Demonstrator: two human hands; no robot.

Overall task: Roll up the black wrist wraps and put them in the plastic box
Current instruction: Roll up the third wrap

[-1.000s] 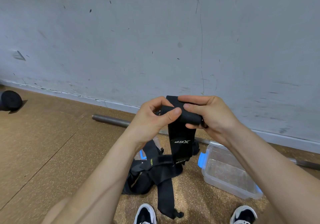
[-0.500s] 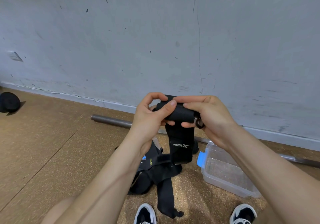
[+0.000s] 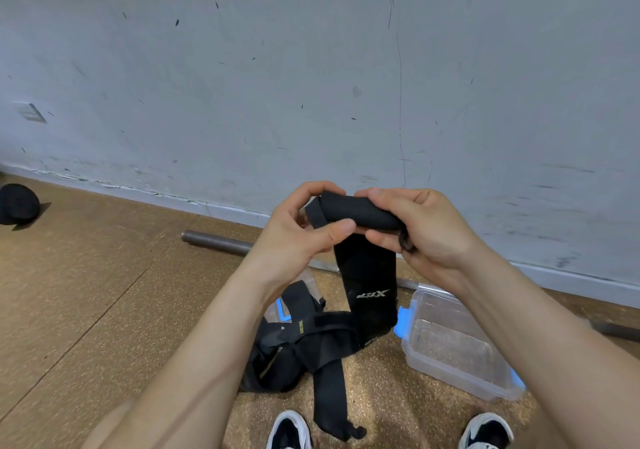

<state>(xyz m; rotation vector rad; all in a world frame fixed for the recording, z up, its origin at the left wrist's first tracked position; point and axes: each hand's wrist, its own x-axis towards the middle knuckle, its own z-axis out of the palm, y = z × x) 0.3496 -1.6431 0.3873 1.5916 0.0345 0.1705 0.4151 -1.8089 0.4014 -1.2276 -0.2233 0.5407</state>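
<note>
With fingers (image 3: 388, 196) of left hand (image 3: 294, 230) and right hand (image 3: 433, 226) curled, gripping the rolled end of a long black woven fabric wrist wrap (image 3: 367, 268), loose tail below the fingertips. Lower right of the fingers, on the floor: a clear rectangular plastic box with blue clips (image 3: 450, 344); below the left fingers, a heap of black straps (image 3: 298, 348).

My left hand (image 3: 298, 237) is raised before me, pinching the wrap (image 3: 360, 211) between thumb and curled fingers. My right hand (image 3: 426, 230), level with it, grips the other end.
</note>
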